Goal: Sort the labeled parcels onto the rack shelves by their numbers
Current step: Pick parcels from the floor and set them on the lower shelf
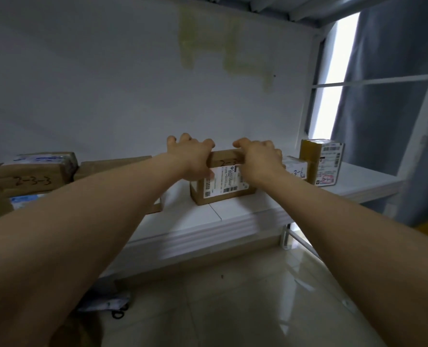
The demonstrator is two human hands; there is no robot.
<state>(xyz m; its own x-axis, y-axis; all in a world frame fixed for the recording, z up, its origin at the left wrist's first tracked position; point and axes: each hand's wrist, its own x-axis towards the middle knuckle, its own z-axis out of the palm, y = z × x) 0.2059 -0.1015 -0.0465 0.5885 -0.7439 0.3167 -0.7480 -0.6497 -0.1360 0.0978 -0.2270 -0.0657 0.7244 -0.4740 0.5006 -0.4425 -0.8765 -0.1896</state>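
A brown cardboard parcel [223,189] with a white shipping label and a handwritten number starting "2-3" stands on the white rack shelf [233,216]. My left hand [191,155] grips its top left edge, fingers curled over the back and thumb on the front. My right hand [259,157] grips the top right edge the same way. Part of the handwritten number is covered by my right hand.
On the shelf's left lie a brown parcel marked "2-3-3" [32,179] and a flat brown parcel [112,165]. To the right stand a small white parcel [297,169] and a taped box with labels [320,161]. A curtained window is at right, tiled floor below.
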